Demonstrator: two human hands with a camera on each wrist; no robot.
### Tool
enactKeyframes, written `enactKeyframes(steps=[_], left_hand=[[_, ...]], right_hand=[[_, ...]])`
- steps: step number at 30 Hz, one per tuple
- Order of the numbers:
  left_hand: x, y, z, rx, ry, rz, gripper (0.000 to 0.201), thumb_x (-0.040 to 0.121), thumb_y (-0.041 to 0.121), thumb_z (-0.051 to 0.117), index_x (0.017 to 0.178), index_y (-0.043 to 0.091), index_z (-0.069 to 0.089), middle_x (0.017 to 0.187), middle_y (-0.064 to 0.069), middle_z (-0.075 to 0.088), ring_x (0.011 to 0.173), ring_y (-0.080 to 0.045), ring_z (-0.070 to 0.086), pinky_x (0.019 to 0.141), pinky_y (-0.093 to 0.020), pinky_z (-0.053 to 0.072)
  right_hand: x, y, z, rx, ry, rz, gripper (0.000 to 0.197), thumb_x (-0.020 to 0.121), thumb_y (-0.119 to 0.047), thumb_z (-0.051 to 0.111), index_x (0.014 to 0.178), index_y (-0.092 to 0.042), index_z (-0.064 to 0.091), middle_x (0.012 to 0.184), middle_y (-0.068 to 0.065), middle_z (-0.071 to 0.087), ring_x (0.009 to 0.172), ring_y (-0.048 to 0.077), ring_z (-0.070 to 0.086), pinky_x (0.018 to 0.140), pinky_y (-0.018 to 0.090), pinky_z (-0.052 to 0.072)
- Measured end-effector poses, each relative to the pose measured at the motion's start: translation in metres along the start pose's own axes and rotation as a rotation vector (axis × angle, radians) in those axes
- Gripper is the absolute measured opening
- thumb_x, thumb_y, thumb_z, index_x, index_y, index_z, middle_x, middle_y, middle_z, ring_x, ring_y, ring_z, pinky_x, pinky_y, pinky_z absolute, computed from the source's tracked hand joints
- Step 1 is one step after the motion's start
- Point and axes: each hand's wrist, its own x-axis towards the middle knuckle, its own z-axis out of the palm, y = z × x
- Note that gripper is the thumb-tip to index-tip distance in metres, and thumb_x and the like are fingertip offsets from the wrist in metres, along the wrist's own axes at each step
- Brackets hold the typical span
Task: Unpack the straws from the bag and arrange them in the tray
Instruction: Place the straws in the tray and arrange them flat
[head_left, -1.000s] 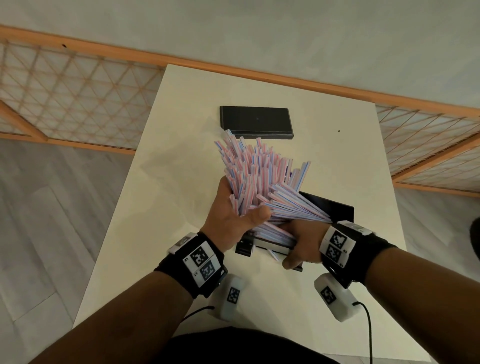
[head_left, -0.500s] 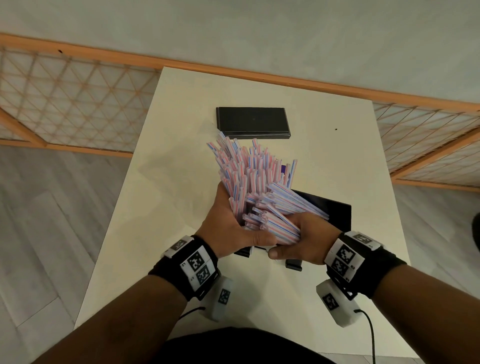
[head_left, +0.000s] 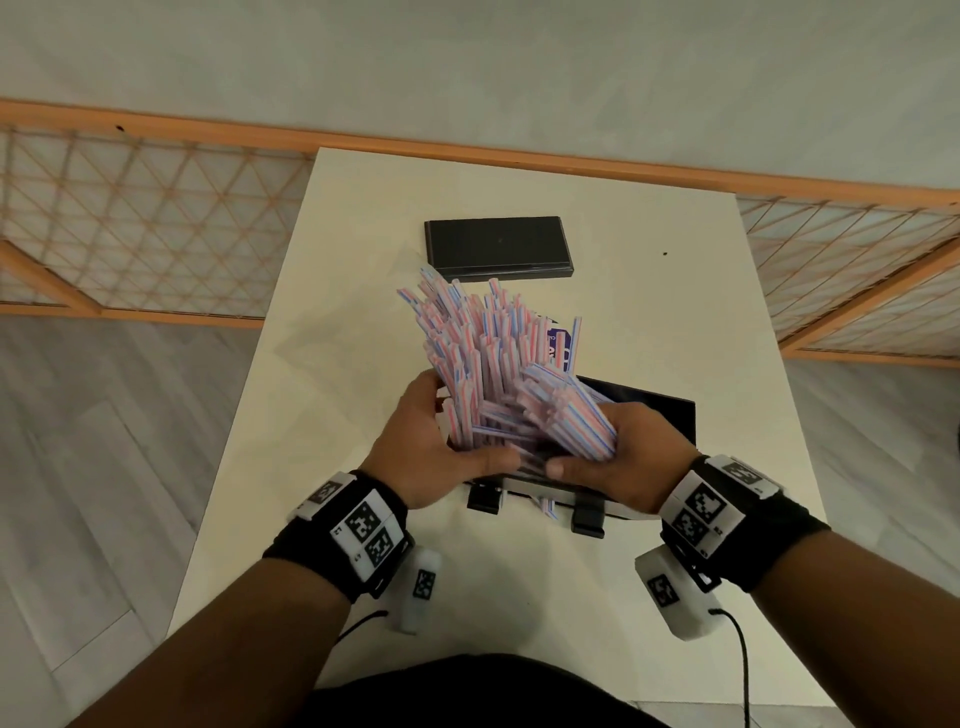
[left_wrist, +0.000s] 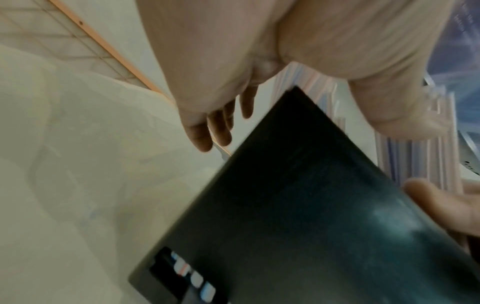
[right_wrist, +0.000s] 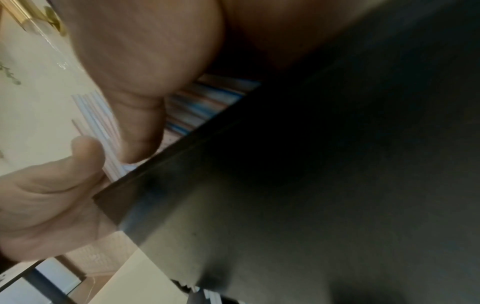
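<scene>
A thick bunch of pink-and-blue striped straws (head_left: 483, 364) stands over the black tray (head_left: 654, 415) on the worktop (head_left: 311, 415), its long axis tilted away from the person — tips fanned toward a flat black box (head_left: 496, 244). The left hand (head_left: 426, 457) and right hand (head_left: 628, 462) cup its base, fingers curled round it. A purple bag (head_left: 561, 340) shows behind — its print unreadable.

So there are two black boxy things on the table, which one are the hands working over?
The near black tray, right under both hands and the straws. The other black box lies apart at the far end of the table, untouched.
</scene>
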Motion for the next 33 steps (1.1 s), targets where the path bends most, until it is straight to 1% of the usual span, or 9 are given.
enactKeyframes(steps=[3, 6, 9, 12, 17, 21, 25, 29, 33], left_hand=[[-0.001, 0.018, -0.013, 0.281, 0.095, -0.107, 0.079, 0.060, 0.058, 0.091, 0.125, 0.028, 0.057, 0.113, 0.009, 0.068, 0.096, -0.009, 0.065, 0.080, -0.027, 0.055], [-0.001, 0.030, -0.021, 0.476, 0.095, -0.097, 0.050, 0.072, 0.054, 0.086, 0.109, 0.024, 0.070, 0.091, 0.005, 0.074, 0.080, -0.009, 0.067, 0.072, -0.021, 0.053], [-0.003, 0.038, -0.015, 0.584, 0.112, -0.010, 0.024, 0.083, 0.042, 0.081, 0.091, 0.020, 0.074, 0.075, 0.011, 0.070, 0.069, 0.001, 0.061, 0.060, -0.004, 0.042], [-0.003, 0.042, -0.011, 0.670, 0.148, 0.069, 0.037, 0.091, 0.041, 0.073, 0.075, 0.009, 0.066, 0.061, 0.001, 0.061, 0.060, -0.013, 0.059, 0.054, -0.014, 0.037], [-0.001, 0.050, -0.012, 0.750, 0.165, 0.175, 0.040, 0.096, 0.041, 0.062, 0.073, 0.009, 0.069, 0.048, 0.002, 0.048, 0.045, -0.010, 0.046, 0.051, -0.013, 0.033], [-0.002, 0.058, -0.006, 0.719, 0.183, 0.156, 0.040, 0.094, 0.049, 0.067, 0.075, 0.014, 0.071, 0.059, 0.003, 0.063, 0.057, -0.014, 0.058, 0.052, -0.012, 0.034], [-0.003, 0.060, -0.001, 0.712, 0.172, 0.158, 0.043, 0.097, 0.039, 0.066, 0.059, 0.023, 0.053, 0.052, 0.010, 0.049, 0.049, -0.008, 0.046, 0.056, -0.014, 0.040], [-0.006, 0.057, -0.007, 0.711, 0.197, 0.219, 0.041, 0.099, 0.027, 0.063, 0.063, 0.012, 0.049, 0.053, -0.005, 0.054, 0.046, -0.019, 0.046, 0.051, -0.012, 0.033], [-0.011, 0.064, -0.009, 0.678, 0.227, 0.281, 0.038, 0.091, 0.018, 0.065, 0.059, 0.013, 0.046, 0.045, 0.002, 0.042, 0.039, -0.011, 0.031, 0.049, -0.010, 0.034]], right_hand=[[0.001, 0.001, -0.003, -0.119, 0.100, -0.012, 0.049, 0.070, -0.051, 0.082, 0.112, -0.033, 0.065, 0.095, -0.013, 0.064, 0.085, 0.008, 0.060, 0.071, 0.019, 0.041], [-0.001, 0.000, -0.005, -0.202, 0.174, -0.007, 0.060, 0.063, -0.054, 0.084, 0.110, -0.027, 0.058, 0.098, -0.008, 0.052, 0.090, 0.015, 0.053, 0.076, 0.024, 0.038], [-0.007, -0.003, -0.005, -0.183, 0.200, -0.005, 0.070, 0.061, -0.054, 0.085, 0.116, -0.026, 0.054, 0.107, -0.008, 0.048, 0.098, 0.013, 0.051, 0.088, 0.028, 0.045], [-0.009, -0.009, -0.003, -0.196, 0.193, 0.010, 0.068, 0.062, -0.056, 0.084, 0.115, -0.028, 0.051, 0.105, -0.010, 0.046, 0.094, 0.011, 0.050, 0.083, 0.024, 0.044], [-0.006, -0.011, 0.006, -0.175, 0.168, -0.036, 0.047, 0.068, -0.046, 0.084, 0.090, -0.032, 0.045, 0.083, -0.017, 0.046, 0.071, 0.000, 0.045, 0.061, 0.017, 0.032], [-0.004, -0.014, 0.009, -0.154, 0.160, -0.075, 0.040, 0.071, -0.037, 0.082, 0.087, -0.029, 0.046, 0.082, -0.015, 0.049, 0.072, 0.000, 0.046, 0.060, 0.015, 0.032], [-0.007, -0.022, 0.006, -0.130, 0.165, -0.097, 0.037, 0.074, -0.037, 0.080, 0.091, -0.030, 0.048, 0.083, -0.012, 0.053, 0.070, 0.003, 0.049, 0.060, 0.018, 0.034], [-0.010, -0.024, 0.002, -0.109, 0.174, -0.100, 0.036, 0.075, -0.039, 0.079, 0.095, -0.032, 0.050, 0.084, -0.009, 0.056, 0.068, 0.003, 0.051, 0.059, 0.017, 0.034], [-0.012, -0.029, -0.001, -0.091, 0.197, -0.104, 0.034, 0.076, -0.037, 0.080, 0.094, -0.032, 0.051, 0.084, -0.008, 0.058, 0.066, 0.004, 0.052, 0.059, 0.016, 0.035]])
